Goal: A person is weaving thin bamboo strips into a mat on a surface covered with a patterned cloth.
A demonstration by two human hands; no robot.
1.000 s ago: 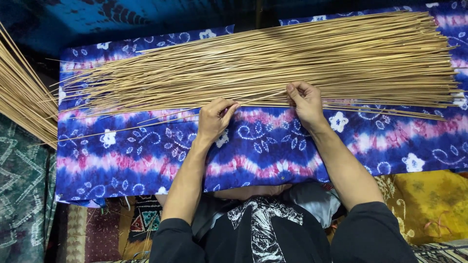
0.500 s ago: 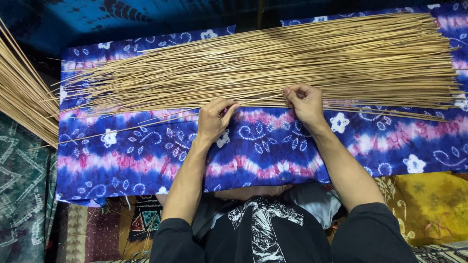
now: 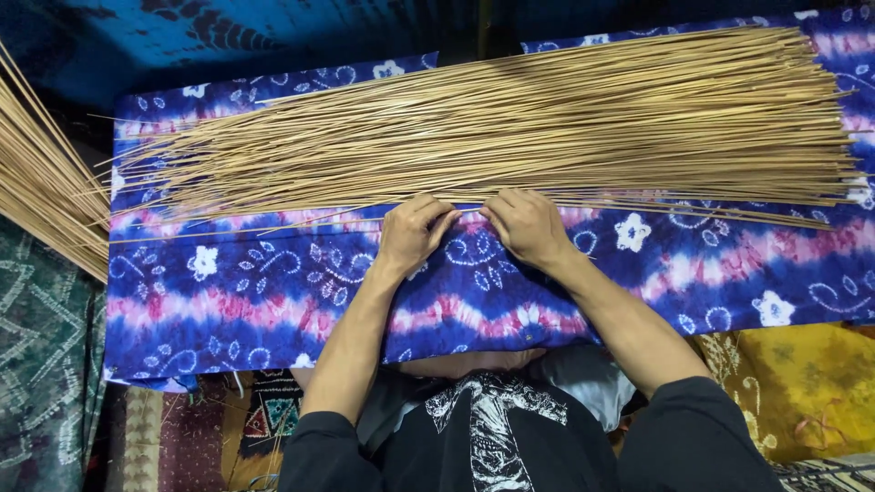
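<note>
Along the near edge of the fanned heap of thin tan sticks (image 3: 510,128), in the head view (the only one there was), both hands sat side by side with knuckles up and fingers curled. The left hand (image 3: 412,232) and the right hand (image 3: 527,226) were almost touching each other, their fingertips pinching at the nearest stick (image 3: 301,221), a single strand lying a little apart from the heap. How firmly either hand had it could not be told, since the fingertips were tucked under.

The sticks ran left to right across the blue and pink patterned cloth (image 3: 273,301), so their long axis lay crosswise to both forearms. The heap lay just beyond the fingers, away from the body, tapering to loose tips on the left and squared off at the right. Neither hand was clearly nearer; both met the heap's edge near its middle.

A second sheaf of sticks (image 3: 41,191) slanted in at the far left, well apart from the hands.
</note>
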